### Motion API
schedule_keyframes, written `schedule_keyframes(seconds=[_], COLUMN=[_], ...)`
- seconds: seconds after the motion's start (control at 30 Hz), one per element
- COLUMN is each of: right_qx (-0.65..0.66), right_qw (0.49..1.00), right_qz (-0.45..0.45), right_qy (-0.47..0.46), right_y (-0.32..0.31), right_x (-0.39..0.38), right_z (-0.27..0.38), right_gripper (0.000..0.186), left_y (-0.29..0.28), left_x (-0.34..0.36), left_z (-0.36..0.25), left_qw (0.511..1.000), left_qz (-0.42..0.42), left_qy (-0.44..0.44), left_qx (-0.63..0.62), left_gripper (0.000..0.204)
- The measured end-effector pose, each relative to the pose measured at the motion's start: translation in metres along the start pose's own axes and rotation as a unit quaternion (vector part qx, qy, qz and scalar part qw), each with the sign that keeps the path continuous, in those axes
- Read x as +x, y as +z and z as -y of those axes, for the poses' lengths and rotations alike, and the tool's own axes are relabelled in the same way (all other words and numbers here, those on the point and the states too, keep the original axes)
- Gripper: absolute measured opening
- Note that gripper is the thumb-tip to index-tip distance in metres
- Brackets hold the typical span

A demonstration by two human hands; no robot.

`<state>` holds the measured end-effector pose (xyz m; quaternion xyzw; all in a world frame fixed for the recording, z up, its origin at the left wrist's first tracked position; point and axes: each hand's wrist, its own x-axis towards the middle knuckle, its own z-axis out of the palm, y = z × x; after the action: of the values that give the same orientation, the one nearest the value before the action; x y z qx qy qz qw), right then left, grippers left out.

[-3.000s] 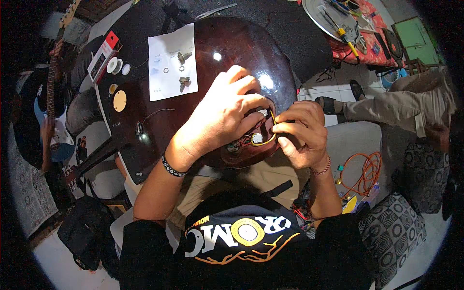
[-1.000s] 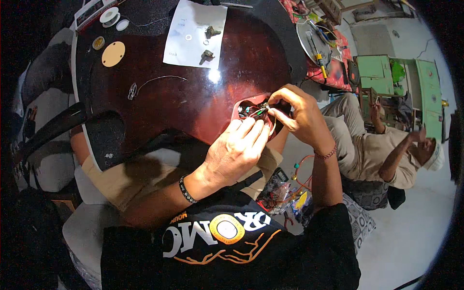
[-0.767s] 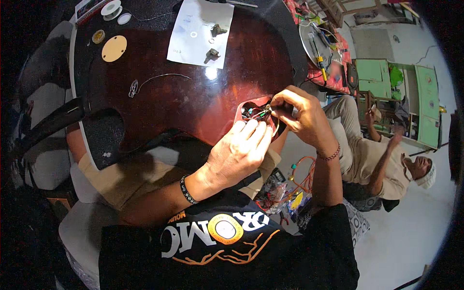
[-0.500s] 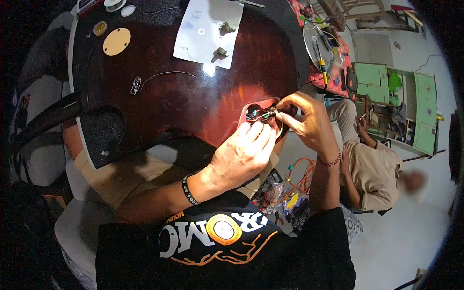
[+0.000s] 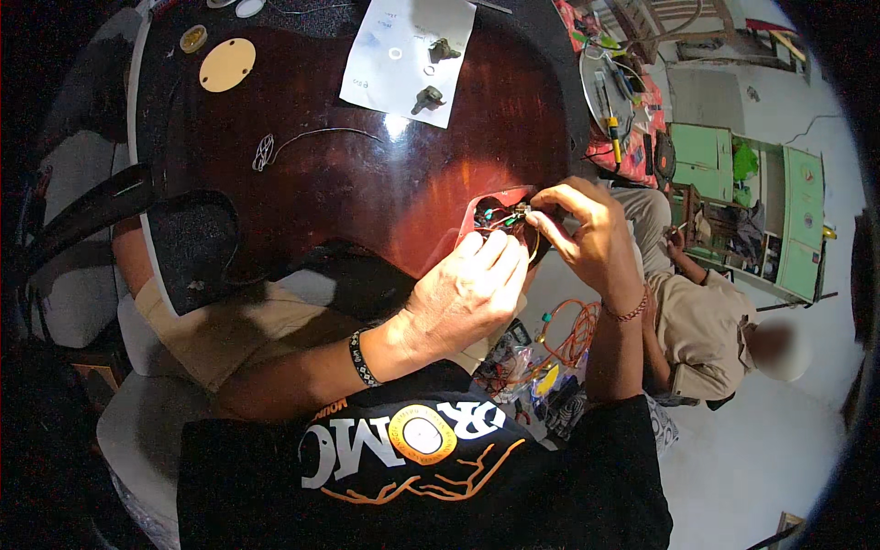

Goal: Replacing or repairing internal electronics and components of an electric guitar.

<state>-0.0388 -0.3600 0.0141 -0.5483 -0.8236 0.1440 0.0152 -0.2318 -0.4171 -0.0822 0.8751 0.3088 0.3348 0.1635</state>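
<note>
Glossy dark red-brown wooden guitar body (image 5: 367, 174), back side up, lies across the person's lap, smooth lacquer with a bright light glare near the paper. Open control cavity (image 5: 500, 218) at the body's lower right edge, bare reddish wood inside, thin green and red wires bunched in it. Left hand (image 5: 463, 293) lies flat over the cavity's lower rim, fingers together and extended, tips touching the edge by the wires; holds nothing that shows. Right hand (image 5: 587, 240) beside the cavity, thumb and forefinger pinched narrow on a small metal part at the wire bundle; too small to tell what it is. White paper sheet (image 5: 403, 55) on the upper body carries two small dark metal knobbed parts and washers. Round cream plastic cover plate (image 5: 226, 64) at upper left, thin looped wire (image 5: 302, 142) mid-body. Compared with half a second ago, both hands keep the same place at the cavity; the view has shifted slightly, guitar sits a bit lower. Another person in beige clothes (image 5: 701, 321) sits on the floor at right.
</note>
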Motion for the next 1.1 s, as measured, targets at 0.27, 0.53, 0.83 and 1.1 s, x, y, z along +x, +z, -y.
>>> schedule_keyframes(seconds=[0.27, 0.53, 0.83, 1.1], right_qx=[-0.043, -0.053, -0.014, -0.037], right_qw=[0.997, 0.995, 0.996, 0.993], right_qz=[-0.050, -0.056, -0.051, -0.071], right_qy=[-0.050, -0.069, -0.076, -0.086], right_y=[0.010, 0.009, 0.017, 0.016], right_x=[-0.003, 0.002, -0.003, -0.008], right_z=[0.002, 0.002, -0.002, -0.008], right_gripper=[0.020, 0.020, 0.015, 0.018], left_y=[-0.002, -0.002, -0.001, -0.017], left_x=[0.000, 0.000, 0.000, 0.001], left_z=[0.001, 0.001, 0.000, -0.011], left_qw=[1.000, 1.000, 1.000, 0.991], left_qz=[0.010, 0.008, 0.014, -0.096], left_qy=[0.002, 0.001, 0.004, -0.090], left_qx=[-0.004, 0.001, 0.003, -0.011], left_gripper=[0.050, 0.050, 0.049, 0.044])
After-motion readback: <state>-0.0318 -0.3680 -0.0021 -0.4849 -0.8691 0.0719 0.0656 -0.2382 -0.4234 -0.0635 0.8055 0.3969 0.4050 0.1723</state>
